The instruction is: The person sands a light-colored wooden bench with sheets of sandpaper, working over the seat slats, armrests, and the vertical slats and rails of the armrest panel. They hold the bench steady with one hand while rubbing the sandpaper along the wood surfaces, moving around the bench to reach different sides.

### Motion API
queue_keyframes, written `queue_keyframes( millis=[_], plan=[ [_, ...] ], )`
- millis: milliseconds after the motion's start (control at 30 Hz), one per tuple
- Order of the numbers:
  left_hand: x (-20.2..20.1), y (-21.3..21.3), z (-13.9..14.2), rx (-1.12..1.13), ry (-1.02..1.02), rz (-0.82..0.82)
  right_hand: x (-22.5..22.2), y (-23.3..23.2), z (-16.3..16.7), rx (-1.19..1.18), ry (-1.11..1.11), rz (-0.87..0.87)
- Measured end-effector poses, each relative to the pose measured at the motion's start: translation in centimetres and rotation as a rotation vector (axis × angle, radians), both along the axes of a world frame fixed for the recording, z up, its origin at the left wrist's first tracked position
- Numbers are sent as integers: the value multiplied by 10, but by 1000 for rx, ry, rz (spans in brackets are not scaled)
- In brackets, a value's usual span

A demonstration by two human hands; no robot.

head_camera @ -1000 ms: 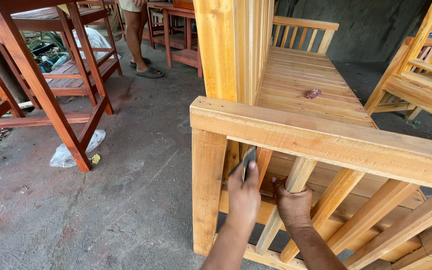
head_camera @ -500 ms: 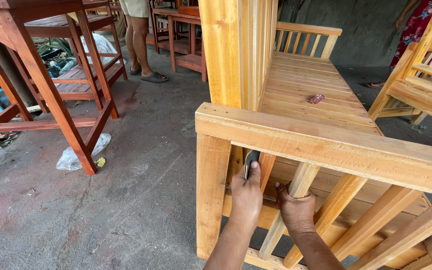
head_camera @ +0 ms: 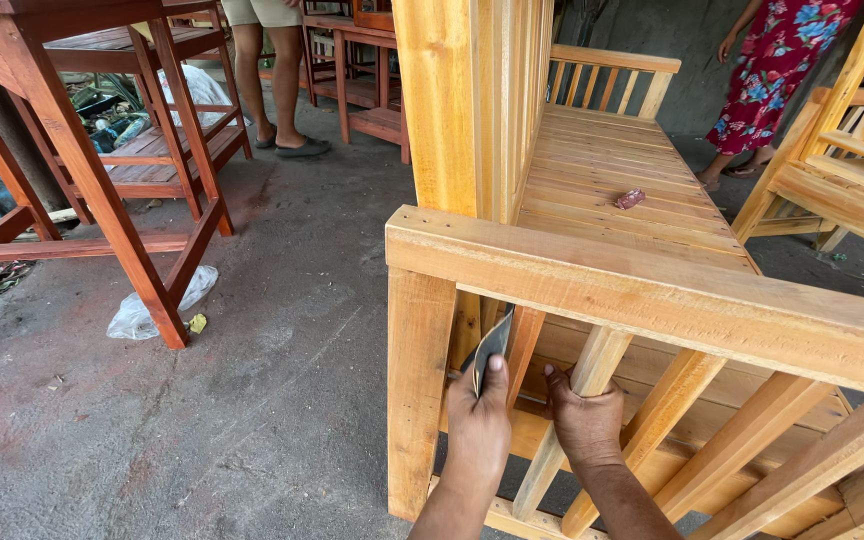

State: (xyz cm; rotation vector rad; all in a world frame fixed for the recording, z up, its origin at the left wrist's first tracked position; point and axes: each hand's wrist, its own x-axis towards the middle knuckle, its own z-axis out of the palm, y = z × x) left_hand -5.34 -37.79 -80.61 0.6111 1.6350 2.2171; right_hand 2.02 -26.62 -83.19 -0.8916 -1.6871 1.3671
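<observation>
Red tables [head_camera: 102, 190] stood left (a plastic bag [head_camera: 142, 312] beneath). The left hand [head_camera: 479, 425] pinched sandpaper [head_camera: 492, 348] beside a slanted slat [head_camera: 577, 415]. The right hand [head_camera: 586, 420] gripped that slat under the rail [head_camera: 652, 295].

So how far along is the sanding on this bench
The bench is fully assembled, with top rail, slats and seat boards in place. In hand: the left hand presses a folded sheet of sandpaper against a slat under the rail, while the right hand grips the next slat. The wood is all bare, with no stain like the red tables nearby. Which slats are already sanded can't be told.
</observation>
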Motion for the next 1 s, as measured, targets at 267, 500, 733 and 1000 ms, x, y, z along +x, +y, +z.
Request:
queue_keyframes(
  millis=[267,500,733,1000],
  plan=[
    [-2,4,3,35,-73,-87,0,1,-2,-11,39,9],
    [0,-2,12,-259,-85,-55,-2,3,-3,21,62,0],
    [3,2,10,73,169,2,-1,3,-6,-18,37,-8],
    [7,-1,21,-37,-127,-97,0,2,-3,24,-17,24]
  ],
)
